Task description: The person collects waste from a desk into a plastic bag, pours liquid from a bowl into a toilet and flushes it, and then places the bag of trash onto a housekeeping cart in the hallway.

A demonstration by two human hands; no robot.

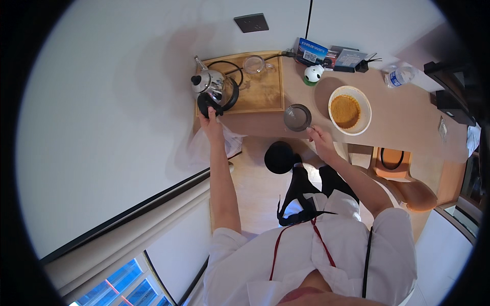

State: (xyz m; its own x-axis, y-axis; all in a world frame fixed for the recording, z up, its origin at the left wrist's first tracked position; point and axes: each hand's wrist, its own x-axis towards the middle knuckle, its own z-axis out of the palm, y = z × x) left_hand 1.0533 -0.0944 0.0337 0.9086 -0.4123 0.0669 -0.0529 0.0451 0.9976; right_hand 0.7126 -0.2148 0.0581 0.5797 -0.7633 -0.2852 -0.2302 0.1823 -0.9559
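My left hand (211, 124) grips the black handle of a shiny metal electric kettle (209, 82) at the left end of the desk. The kettle is beside its round black power base (232, 95) and partly covers it; whether the two touch, I cannot tell. Both are over a wooden tray (264, 91), where a clear glass mug (253, 64) stands near the back edge. With my right hand (322, 142) I hold a second glass mug (297, 118) by its handle, near the desk's front edge. To its right sits a white tub (366, 118) with orange-brown liquid or residue inside.
Behind the tub stand a panda figure (314, 72), printed cards (311, 51) and a plastic water bottle (401, 76). A power cord (273, 57) crosses the tray's back. Below the desk are a black bin (278, 157), a plastic bag (229, 143) and an orange-brown chair (409, 195).
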